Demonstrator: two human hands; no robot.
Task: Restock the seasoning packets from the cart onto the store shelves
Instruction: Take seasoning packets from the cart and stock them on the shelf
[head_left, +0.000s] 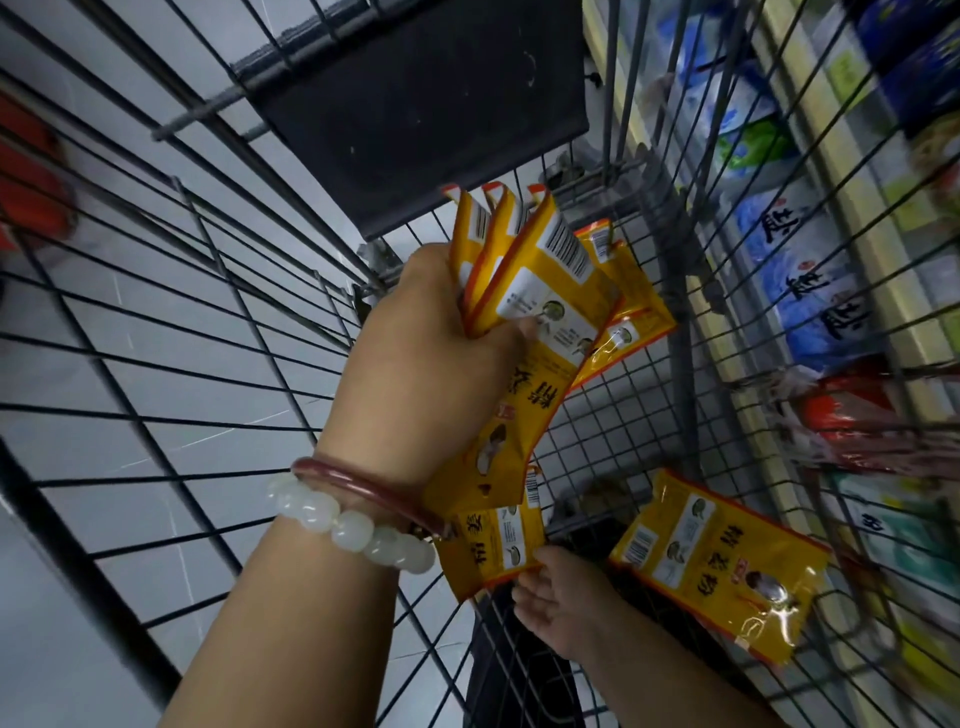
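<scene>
i see my left hand clenched around a fan of yellow packets inside the wire cart. my right hand pinches one packet near the cart floor; another packet lies beside it.

1. Left hand raised mid-scene, fingers curled, gripping a fanned bunch of packets.
2. Right hand lower, nearer, pinching one packet by its edge.
</scene>
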